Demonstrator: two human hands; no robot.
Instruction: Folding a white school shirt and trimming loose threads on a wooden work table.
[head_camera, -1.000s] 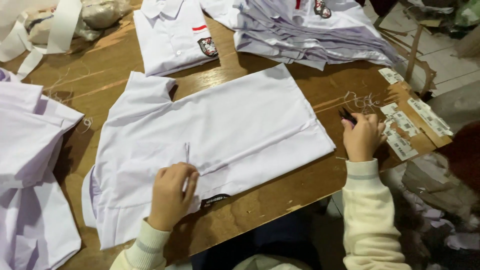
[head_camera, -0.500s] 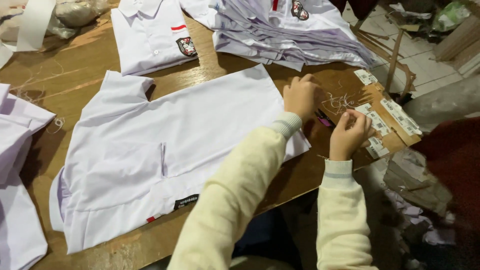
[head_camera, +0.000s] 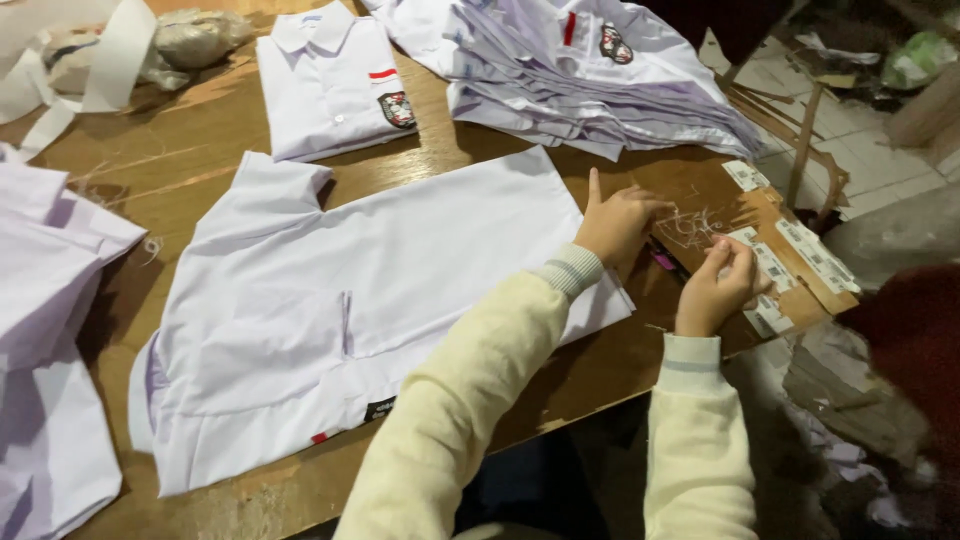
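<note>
A white shirt (head_camera: 330, 310) lies spread flat, back up, on the wooden table (head_camera: 200, 160). My left hand (head_camera: 615, 222) reaches across its right edge, index finger raised, fingertips at a tangle of thin white threads (head_camera: 690, 228) on the table. My right hand (head_camera: 718, 285) is just right of it, fingers pinched together over paper tags (head_camera: 770, 265); what it pinches is too small to tell. A dark pen-like tool (head_camera: 662, 260) lies between the two hands.
A folded white shirt with a badge (head_camera: 335, 85) lies at the back. A stack of folded white shirts (head_camera: 590, 75) sits back right. More white cloth (head_camera: 50, 330) hangs at the left edge. Barcode labels (head_camera: 815, 255) lie along the table's right edge.
My left hand left the shirt's lower hem and crossed to the right edge beside my right hand. The right hand stayed near the tags and threads.
</note>
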